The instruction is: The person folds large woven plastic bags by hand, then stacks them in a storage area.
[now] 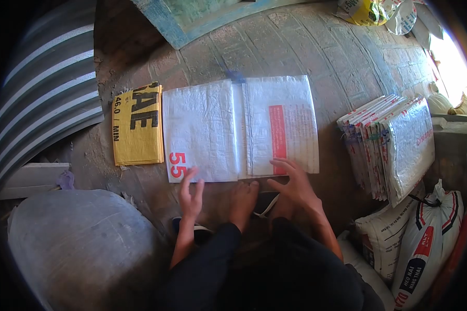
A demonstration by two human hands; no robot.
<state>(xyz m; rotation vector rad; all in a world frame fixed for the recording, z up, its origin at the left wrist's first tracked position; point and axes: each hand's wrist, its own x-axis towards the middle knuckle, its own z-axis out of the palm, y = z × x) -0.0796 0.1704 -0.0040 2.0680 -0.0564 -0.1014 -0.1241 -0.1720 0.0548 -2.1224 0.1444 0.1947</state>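
At the bottom centre of the frame the person's dark-clothed legs fold into a squat, one bare foot [243, 199] and a sandal [265, 203] just below the sack's near edge. The left hand [191, 194] sits at lower centre-left, fingers spread apart and holding nothing, its fingertips at or just over the near edge of the white woven sack [205, 129] beside the red "55". The right hand [291, 182] sits at centre, fingers splayed open and pressing flat on the sack's folded-over flap [283, 122], near the red printed panel.

The white sack lies flat on the brick floor [321, 57] across the middle of the frame, its right part folded back over itself. Just left of it, touching or nearly so, lies a yellow sack [136, 124] with black lettering.

At the lower left sits a large grey rounded mass [78, 243]; corrugated metal sheet [46, 88] fills the upper left. At right a stack of folded sacks [389, 145] leans on edge, with filled white bags [425, 243] below it at lower right. A blue-edged mat [192, 23] lies at the top centre.
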